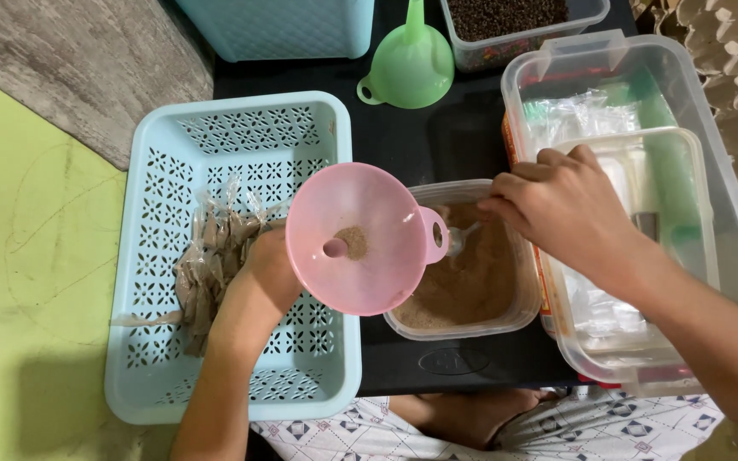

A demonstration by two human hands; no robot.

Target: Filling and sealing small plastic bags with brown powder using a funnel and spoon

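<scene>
My left hand [265, 275] holds a pink funnel [360, 237] from below, over the right edge of a light blue perforated basket [157, 341]; a little brown powder sits at the funnel's throat. What sits under the funnel in that hand is hidden. My right hand [557, 209] grips a metal spoon [459, 239], whose bowl dips into a clear tub of brown powder [471, 282] just right of the funnel. Several small filled clear packets [211, 256] lie in the basket beside my left hand.
A green funnel [410, 61] stands upside down on the black table [420, 141] at the back. A clear tub of dark grains [514, 21] is behind it. A large clear box [728, 213] with plastic bags sits right. A second blue basket [284, 26] is at the far left.
</scene>
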